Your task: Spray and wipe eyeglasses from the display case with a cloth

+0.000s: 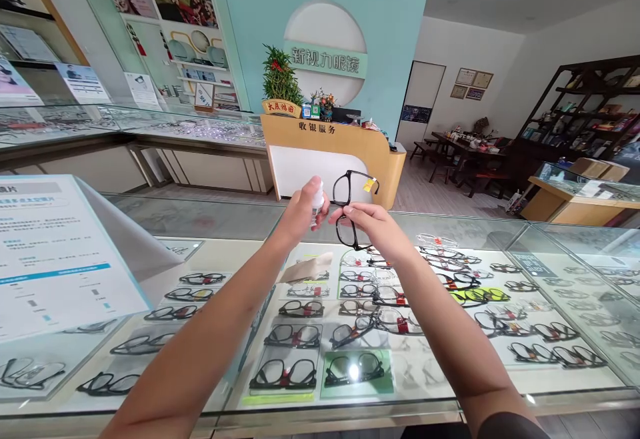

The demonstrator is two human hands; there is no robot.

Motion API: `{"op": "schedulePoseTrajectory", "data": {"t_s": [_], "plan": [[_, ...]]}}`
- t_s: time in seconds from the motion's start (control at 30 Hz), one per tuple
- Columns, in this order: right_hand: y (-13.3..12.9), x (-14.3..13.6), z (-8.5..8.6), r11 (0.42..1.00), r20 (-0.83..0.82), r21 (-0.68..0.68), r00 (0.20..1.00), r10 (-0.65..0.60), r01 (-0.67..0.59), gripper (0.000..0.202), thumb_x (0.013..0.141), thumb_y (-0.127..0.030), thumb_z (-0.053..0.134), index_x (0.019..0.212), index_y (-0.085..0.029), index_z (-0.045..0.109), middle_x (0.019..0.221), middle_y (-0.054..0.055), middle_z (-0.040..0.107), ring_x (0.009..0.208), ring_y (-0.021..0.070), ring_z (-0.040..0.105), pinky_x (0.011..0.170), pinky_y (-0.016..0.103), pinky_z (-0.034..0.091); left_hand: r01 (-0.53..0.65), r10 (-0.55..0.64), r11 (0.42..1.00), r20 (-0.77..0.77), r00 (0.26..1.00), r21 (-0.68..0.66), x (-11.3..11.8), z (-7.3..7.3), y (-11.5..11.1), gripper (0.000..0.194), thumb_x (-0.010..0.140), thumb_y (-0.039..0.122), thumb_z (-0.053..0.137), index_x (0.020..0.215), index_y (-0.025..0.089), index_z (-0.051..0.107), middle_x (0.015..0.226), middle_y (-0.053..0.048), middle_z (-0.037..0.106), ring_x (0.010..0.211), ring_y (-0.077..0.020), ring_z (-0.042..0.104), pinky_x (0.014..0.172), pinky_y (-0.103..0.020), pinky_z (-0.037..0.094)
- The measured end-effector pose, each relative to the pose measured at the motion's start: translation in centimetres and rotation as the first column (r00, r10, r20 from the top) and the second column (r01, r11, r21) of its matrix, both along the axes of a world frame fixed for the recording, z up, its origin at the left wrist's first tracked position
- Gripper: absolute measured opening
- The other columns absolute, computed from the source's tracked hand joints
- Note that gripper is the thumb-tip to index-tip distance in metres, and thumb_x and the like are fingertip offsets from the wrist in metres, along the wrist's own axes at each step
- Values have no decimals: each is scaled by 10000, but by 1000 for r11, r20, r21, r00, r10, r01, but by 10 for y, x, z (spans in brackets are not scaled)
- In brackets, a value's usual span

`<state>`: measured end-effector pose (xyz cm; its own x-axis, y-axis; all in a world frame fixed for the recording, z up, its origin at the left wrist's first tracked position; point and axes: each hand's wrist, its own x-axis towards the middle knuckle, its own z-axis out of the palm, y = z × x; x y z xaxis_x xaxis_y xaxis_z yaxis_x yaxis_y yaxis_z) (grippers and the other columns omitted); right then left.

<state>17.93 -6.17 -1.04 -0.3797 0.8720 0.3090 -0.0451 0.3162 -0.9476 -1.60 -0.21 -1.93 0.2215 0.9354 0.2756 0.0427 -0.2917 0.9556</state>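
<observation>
My left hand (pixel 304 207) is wrapped round a small white spray bottle (pixel 317 204), with the thumb up at its top. Just right of the bottle, my right hand (pixel 367 221) pinches a pair of black-framed eyeglasses (pixel 343 189) near the bridge. The glasses are turned on end, one lens above the fingers and one below. A yellow tag (pixel 369 185) hangs on the upper temple. Both hands are above the glass display counter, and the bottle's nozzle is close to the upper lens. Below lies a crumpled beige cloth (pixel 307 267) at the counter's back.
Rows of eyeglasses (pixel 293 335) fill the glass showcase (pixel 440 385) under my arms. A printed sign (pixel 55 252) stands at the left. Beyond are a wooden cashier desk (pixel 327 133), more showcases (pixel 200 125) and a dark table (pixel 465 149) with benches.
</observation>
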Motion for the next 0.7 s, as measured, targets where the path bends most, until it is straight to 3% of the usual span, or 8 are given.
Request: {"op": "schedulePoseTrajectory", "data": {"t_s": [0.2, 0.37, 0.57, 0.7], "plan": [[5, -3, -5, 994, -95, -48, 991, 94, -99, 365, 991, -571, 712, 1004, -240, 864, 1135, 53, 829, 1137, 227, 720, 1179, 394, 487, -42, 43, 999, -109, 993, 15, 3, -5, 1, 697, 981, 799, 405, 591, 226, 483, 534, -31, 482, 476, -135, 417, 486, -302, 349], [5, -3, -5, 989, -130, -37, 982, 138, -144, 361, 997, -576, 709, 1001, -253, 869, 1111, 51, 837, 1139, 243, 746, 1179, 406, 513, -28, 29, 1000, -71, 997, 13, 5, -5, 1, 753, 962, 872, 388, 588, 226, 486, 544, -32, 476, 487, -136, 405, 478, -307, 347], [12, 0, -6, 996, -263, -82, 964, 24, -47, 349, 938, -581, 767, 945, -242, 850, 1092, 62, 843, 1087, 239, 761, 1132, 395, 550, 52, -54, 998, -34, 998, -39, 5, 0, -6, 774, 918, 928, 419, 601, 230, 524, 537, -16, 438, 474, -135, 400, 473, -304, 321], [22, 1, -11, 990, -370, -141, 926, -72, 21, 366, 884, -595, 819, 969, -239, 843, 1058, 73, 847, 1029, 244, 772, 1055, 394, 596, 97, -99, 995, -161, 982, -18, 6, 3, -13, 777, 912, 930, 423, 574, 236, 501, 529, -21, 434, 472, -142, 386, 478, -322, 301]]}}
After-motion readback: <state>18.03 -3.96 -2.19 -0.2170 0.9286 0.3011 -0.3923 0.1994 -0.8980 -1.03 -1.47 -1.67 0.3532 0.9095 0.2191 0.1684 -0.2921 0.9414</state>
